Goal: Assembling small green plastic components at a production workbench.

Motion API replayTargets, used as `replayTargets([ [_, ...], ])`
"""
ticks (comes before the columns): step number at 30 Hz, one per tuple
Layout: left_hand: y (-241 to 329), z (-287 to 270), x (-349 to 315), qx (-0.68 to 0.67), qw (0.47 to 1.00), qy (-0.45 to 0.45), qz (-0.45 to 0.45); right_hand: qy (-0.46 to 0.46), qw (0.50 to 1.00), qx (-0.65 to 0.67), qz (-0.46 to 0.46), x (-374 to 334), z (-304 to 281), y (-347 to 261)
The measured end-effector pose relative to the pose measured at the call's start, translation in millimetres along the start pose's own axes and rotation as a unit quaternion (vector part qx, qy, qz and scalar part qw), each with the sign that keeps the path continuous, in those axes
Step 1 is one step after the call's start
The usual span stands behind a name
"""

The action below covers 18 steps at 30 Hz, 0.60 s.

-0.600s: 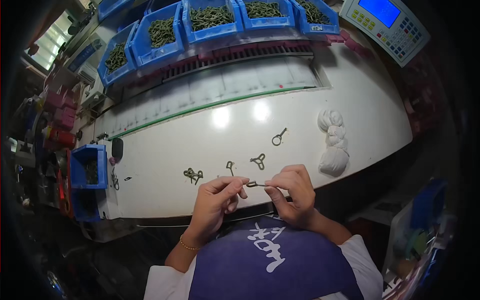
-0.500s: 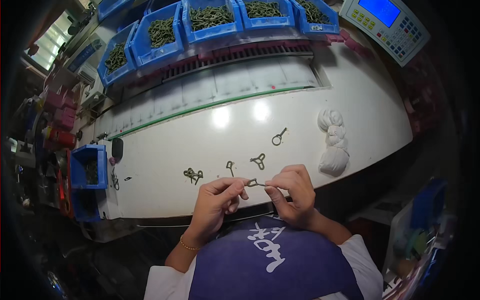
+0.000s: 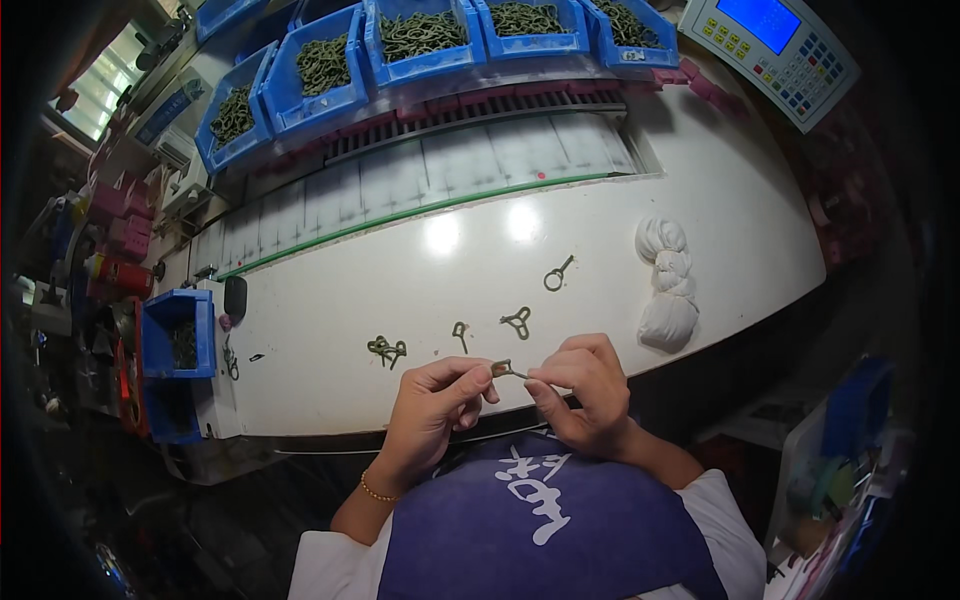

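Note:
Just above the near table edge, a small olive-green looped piece with a stem [image 3: 508,370] is held between my two hands. My left hand [image 3: 440,398] pinches its loop end with thumb and forefinger. Its stem end is pinched in my right hand [image 3: 585,395], and the fingers partly cover it. On the white tabletop beyond lie similar green pieces: a tangled cluster [image 3: 387,350], a single loop with a stem [image 3: 460,335], a three-lobed piece [image 3: 517,322] and a round ring with a stem [image 3: 558,274].
Blue bins [image 3: 425,60] full of green pieces line the back, behind a white lined belt [image 3: 420,180] with a green edge. A knotted white cloth bundle [image 3: 667,285] lies at right, a keypad device [image 3: 775,55] behind it. More blue bins [image 3: 177,335] stand at left.
The held piece has tilted slightly, and my right fingertips have shifted a little left and down along its stem. The belt's dark lines look sharper, and its red dot sits slightly further left.

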<state>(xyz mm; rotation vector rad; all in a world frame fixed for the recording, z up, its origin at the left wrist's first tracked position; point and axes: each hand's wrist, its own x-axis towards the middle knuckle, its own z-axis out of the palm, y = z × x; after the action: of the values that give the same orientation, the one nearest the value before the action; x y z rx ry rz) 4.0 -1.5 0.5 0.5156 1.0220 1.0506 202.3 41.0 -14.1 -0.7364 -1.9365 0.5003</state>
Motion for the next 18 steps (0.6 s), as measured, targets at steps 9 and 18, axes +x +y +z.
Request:
replayTargets([
  [9,-0.7,0.0,0.8,-0.001,1.0,-0.001,0.003,-0.004,1.0,0.003,-0.003,-1.2,-0.5,1.0],
  [18,12.2,-24.2,-6.3,0.184,0.964,0.144,0.127,-0.061,0.998,-0.009,0.013,2.3,9.4,3.2],
])
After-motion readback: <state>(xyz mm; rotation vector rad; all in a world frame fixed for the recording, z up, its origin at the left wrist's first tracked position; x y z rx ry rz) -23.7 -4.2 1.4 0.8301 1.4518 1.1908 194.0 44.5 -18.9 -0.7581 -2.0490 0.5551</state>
